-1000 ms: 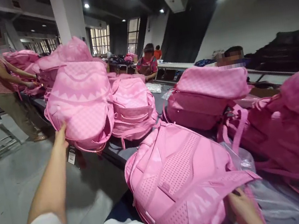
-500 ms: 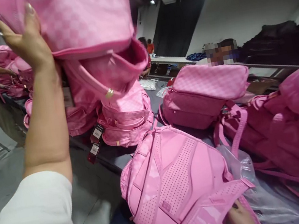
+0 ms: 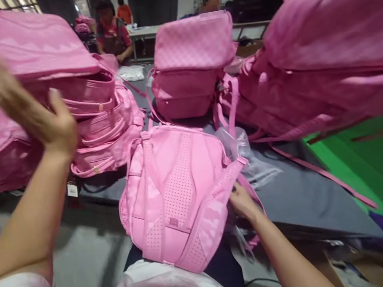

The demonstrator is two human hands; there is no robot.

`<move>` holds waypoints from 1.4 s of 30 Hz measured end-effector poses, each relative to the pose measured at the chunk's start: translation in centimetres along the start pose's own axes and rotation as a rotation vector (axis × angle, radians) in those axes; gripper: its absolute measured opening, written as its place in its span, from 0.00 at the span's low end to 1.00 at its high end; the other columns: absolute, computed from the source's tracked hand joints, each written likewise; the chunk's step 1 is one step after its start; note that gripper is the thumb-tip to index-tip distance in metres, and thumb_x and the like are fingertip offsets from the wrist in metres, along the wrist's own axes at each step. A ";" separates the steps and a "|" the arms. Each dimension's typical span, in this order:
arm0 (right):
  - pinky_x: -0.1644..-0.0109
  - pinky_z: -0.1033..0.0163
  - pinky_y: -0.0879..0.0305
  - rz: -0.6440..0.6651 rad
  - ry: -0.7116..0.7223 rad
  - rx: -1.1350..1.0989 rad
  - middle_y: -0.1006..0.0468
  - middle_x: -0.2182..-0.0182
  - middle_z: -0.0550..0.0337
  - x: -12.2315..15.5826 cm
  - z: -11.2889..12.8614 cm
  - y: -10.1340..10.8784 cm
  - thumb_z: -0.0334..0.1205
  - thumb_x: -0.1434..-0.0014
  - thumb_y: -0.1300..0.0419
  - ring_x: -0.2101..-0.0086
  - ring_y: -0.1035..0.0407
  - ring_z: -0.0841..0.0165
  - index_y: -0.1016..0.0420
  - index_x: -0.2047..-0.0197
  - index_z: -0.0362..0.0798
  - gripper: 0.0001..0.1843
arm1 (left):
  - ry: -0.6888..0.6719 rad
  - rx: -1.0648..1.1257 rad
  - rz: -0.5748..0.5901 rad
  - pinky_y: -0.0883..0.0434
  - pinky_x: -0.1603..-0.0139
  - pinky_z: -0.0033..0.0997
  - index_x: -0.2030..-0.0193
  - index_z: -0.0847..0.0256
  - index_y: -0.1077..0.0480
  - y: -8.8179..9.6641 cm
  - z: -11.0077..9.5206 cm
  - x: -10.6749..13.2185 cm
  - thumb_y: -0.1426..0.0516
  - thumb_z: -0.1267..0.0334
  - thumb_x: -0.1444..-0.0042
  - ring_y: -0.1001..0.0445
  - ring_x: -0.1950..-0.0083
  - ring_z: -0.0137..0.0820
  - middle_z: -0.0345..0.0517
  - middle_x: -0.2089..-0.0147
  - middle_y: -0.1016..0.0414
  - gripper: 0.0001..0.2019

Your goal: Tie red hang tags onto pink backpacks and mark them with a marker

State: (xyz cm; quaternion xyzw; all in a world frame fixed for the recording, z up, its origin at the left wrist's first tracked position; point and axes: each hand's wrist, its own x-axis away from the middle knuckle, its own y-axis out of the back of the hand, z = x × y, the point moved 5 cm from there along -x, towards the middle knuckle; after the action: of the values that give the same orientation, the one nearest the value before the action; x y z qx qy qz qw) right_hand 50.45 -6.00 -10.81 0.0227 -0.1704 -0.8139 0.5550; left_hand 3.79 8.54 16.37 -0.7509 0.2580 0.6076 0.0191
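1. Directly below the middle of the frame a pink backpack [image 3: 177,190] lies with its perforated back panel up; its lower end hangs over the near edge of the grey table [image 3: 297,194], toward the person's lap; its shoulder straps run down across the panel.
2. Right of lower centre, the right hand [image 3: 242,201] sits at that backpack's right edge; its fingers are curled together and clamped on the edge where a strap ends; a crumpled clear plastic bag [image 3: 242,147] lies just beside the hand and partly under the backpack.
3. At the upper left the left hand [image 3: 36,114] is raised and blurred by motion; its fingers are stretched and spread, the thumb standing apart, the palm towards a second backpack [image 3: 29,43] that fills the upper left corner and is blurred too; the blur hides how firmly hand and bag touch.
4. Just right of that hand a stack of backpacks [image 3: 107,128] rests on the table; a white hang tag [image 3: 71,189] dangles below the stack's left end.
5. At upper centre an upright backpack [image 3: 195,63] stands on the table; a heap of backpacks [image 3: 327,50] fills the upper right, its straps trailing over the table.
6. At the lower right a green surface [image 3: 376,165] adjoins the table; along the top edge seated people [image 3: 112,29] are at far tables.
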 end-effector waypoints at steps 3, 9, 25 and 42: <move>0.56 0.52 0.26 0.063 0.102 -0.007 0.18 0.66 0.56 0.1 0.3 0.1 0.45 0.60 0.38 0.65 0.25 0.59 0.24 0.65 0.50 0.16 | -0.666 0.344 0.520 0.43 0.30 0.54 0.38 0.59 0.38 -3.6 -12.2 9.7 0.50 0.66 0.35 0.40 0.30 0.40 0.56 0.34 0.34 0.19; 0.42 0.48 0.34 0.134 0.310 0.076 0.19 0.61 0.55 -0.8 1.5 1.6 0.42 0.59 0.39 0.55 0.26 0.57 0.23 0.64 0.47 0.16 | -1.049 0.492 0.877 0.43 0.31 0.49 0.43 0.64 0.31 -11.1 -24.9 22.6 0.49 0.66 0.36 0.37 0.33 0.42 0.58 0.36 0.32 0.16; 0.58 0.58 0.31 0.219 0.335 0.198 0.18 0.62 0.55 1.3 0.4 -0.4 0.41 0.49 0.39 0.63 0.25 0.58 0.22 0.56 0.46 0.17 | -1.173 0.358 1.213 0.42 0.52 0.43 0.61 0.62 0.20 -12.7 -29.6 22.7 0.41 0.47 0.41 0.31 0.55 0.42 0.55 0.58 0.25 0.19; 0.61 0.60 0.32 0.084 0.276 0.492 0.19 0.65 0.54 2.1 1.3 2.5 0.36 0.47 0.41 0.64 0.25 0.57 0.23 0.50 0.48 0.19 | -1.069 0.347 1.187 0.47 0.34 0.58 0.62 0.60 0.27 -15.8 -25.4 16.2 0.36 0.47 0.47 0.37 0.42 0.46 0.46 0.60 0.28 0.17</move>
State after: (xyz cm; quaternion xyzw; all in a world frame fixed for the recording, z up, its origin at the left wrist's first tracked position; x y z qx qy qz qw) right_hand 51.58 -8.38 -8.54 0.2601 -0.2863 -0.7137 0.5840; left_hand 35.33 7.61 3.56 -0.0842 0.6591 0.7441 -0.0694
